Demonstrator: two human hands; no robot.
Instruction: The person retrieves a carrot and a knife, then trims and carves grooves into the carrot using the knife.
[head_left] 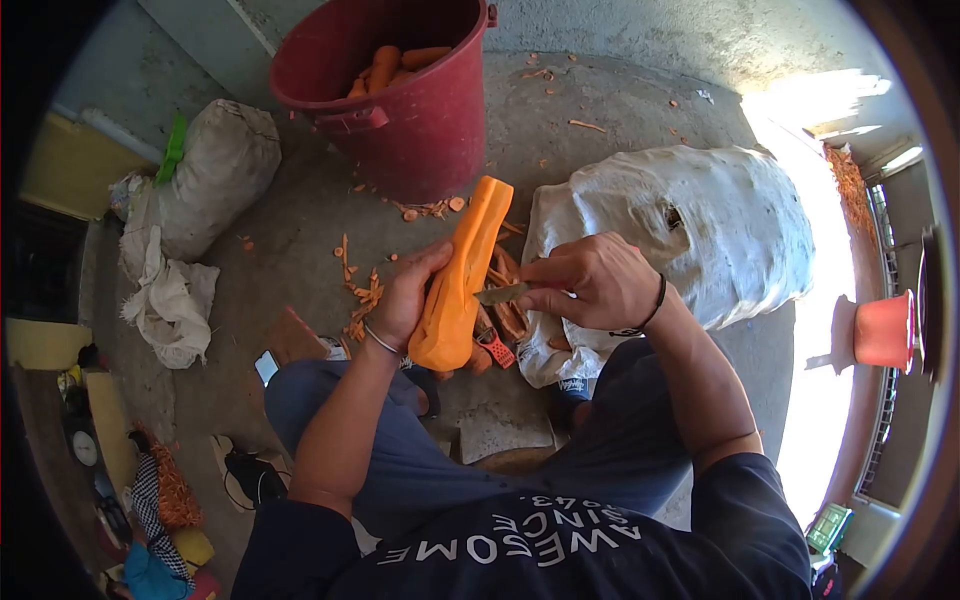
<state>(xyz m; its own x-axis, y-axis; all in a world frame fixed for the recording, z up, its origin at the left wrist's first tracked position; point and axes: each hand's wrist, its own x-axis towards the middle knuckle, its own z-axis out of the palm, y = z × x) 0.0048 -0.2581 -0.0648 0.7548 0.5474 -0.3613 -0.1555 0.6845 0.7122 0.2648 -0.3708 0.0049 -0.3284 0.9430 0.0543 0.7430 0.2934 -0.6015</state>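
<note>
A large, long orange vegetable (455,300), its surface cut in flat facets, is tilted with its narrow end up and its thick end toward my lap. My left hand (405,295) grips it along its left side. In my right hand (595,280), fingers closed, is a small knife (500,294), whose blade touches the vegetable's right side. Below and behind the vegetable lie orange-brown peelings (510,310), partly hidden by it and my right hand.
A red tub (425,140) holding orange pieces stands ahead. At the right lies a full white sack (700,230); another sack (225,165) leans at the left. Peel scraps (365,300) litter the floor. A red bucket (883,332) is at the far right.
</note>
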